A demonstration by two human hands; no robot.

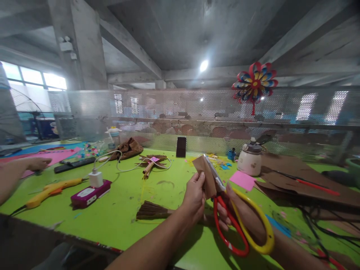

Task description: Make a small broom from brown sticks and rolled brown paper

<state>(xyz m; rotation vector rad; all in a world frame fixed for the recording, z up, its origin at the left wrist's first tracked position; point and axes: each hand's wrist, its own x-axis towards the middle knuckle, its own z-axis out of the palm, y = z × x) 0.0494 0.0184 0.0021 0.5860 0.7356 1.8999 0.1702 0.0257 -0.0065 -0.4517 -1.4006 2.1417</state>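
My left hand (pixel 196 189) is closed on a piece of brown paper (pixel 207 176), thumb on its face. Close beside it, my right hand (pixel 234 210) grips a pair of scissors (pixel 244 225) around the pivot, not through the loops. One loop is red and the other yellow, both pointing back toward me. The silvery blades (pixel 216 174) point up and away, right along the paper's edge. I cannot tell whether the paper lies between them. Below my wrists lies a pleated brown paper fan (pixel 150 210), partly hidden by my left forearm.
On the green table (pixel 120 213) are a purple power strip (pixel 91 193), a yellow glue gun (pixel 53 191), a phone (pixel 181 147), a brown paper flower shape (pixel 154 161) and a jug (pixel 249 161). Brown sheets (pixel 298 180) lie right. Another person's hand (pixel 38 164) reaches in left.
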